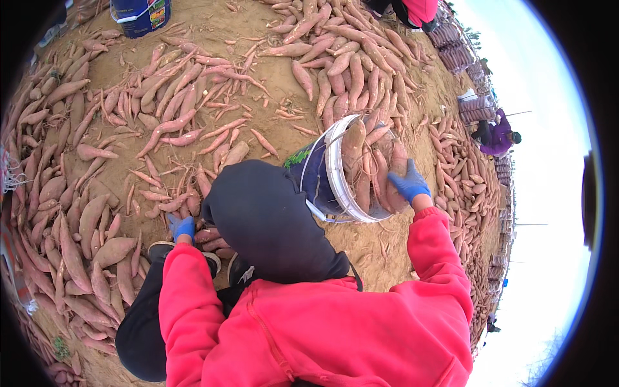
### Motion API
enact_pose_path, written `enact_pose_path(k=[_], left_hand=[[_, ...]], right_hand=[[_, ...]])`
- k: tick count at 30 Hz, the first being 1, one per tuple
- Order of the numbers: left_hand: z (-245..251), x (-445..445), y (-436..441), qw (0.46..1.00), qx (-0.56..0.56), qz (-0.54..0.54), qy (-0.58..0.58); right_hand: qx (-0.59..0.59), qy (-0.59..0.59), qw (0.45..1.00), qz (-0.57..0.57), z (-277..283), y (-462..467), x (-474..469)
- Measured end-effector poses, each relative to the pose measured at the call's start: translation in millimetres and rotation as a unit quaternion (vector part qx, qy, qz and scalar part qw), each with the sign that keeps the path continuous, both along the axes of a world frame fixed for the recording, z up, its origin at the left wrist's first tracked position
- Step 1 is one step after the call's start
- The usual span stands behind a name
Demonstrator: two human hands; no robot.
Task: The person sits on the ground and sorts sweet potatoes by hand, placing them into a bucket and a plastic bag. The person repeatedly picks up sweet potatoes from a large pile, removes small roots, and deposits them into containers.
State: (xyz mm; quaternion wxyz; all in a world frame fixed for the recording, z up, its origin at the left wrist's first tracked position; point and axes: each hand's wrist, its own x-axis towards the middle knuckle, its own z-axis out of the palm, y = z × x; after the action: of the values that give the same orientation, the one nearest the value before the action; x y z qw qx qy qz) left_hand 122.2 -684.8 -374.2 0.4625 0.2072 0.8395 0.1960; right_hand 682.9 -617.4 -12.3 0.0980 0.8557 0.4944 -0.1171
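Note:
My right hand (411,183), in a blue glove, rests against a large sweet potato (397,169) at the right side of a bucket's mouth, thumb and fingers spread. The dark blue plastic bucket (316,181) with a white rim tilts towards the right and is filled with sweet potatoes (365,159). Down by my shoes, my left hand (182,227), gloved in blue too, reaches to a small heap of sweet potatoes (186,202). Its fingertips are partly hidden, so its grip is unclear. My dark-clad knee (271,217) stands between the two hands.
Sweet potato heaps lie at the left (72,251), far middle (358,63) and right (464,184). Another blue bucket (142,17) stands on the soil at the back. Filled sacks (476,106) line the right, near a person in purple (498,135). Someone in pink (420,10) is at the top.

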Motion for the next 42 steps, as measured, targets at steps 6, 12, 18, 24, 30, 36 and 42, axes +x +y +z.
enact_pose_path(k=[6, 12, 18, 24, 30, 36, 42], left_hand=[[-1, 0, 4, 0.997, -0.059, 0.020, 0.034], [6, -13, 4, 0.985, -0.021, 0.174, 0.002], [19, -21, 19, 0.979, -0.028, 0.198, -0.026], [23, -24, 31, 0.977, -0.046, 0.199, -0.066], [19, -3, 54, 0.978, -0.048, 0.190, -0.065], [-5, 2, 60, 0.944, 0.079, 0.198, -0.252], [-13, 6, 52, 0.947, 0.097, 0.206, -0.225]], right_hand=[[0.158, 0.347, 0.922, -0.069, -47, 2, 102], [0.176, -0.024, 0.965, 0.195, 19, 60, -20], [0.026, 0.158, 0.829, 0.536, -65, 168, -272], [-0.184, 0.226, 0.950, 0.111, -269, 179, -317], [-0.084, 0.453, 0.853, -0.246, -379, 165, -338], [-0.123, 0.570, 0.808, 0.080, -359, 160, -402], [-0.161, 0.525, 0.829, 0.109, -332, 137, -396]])
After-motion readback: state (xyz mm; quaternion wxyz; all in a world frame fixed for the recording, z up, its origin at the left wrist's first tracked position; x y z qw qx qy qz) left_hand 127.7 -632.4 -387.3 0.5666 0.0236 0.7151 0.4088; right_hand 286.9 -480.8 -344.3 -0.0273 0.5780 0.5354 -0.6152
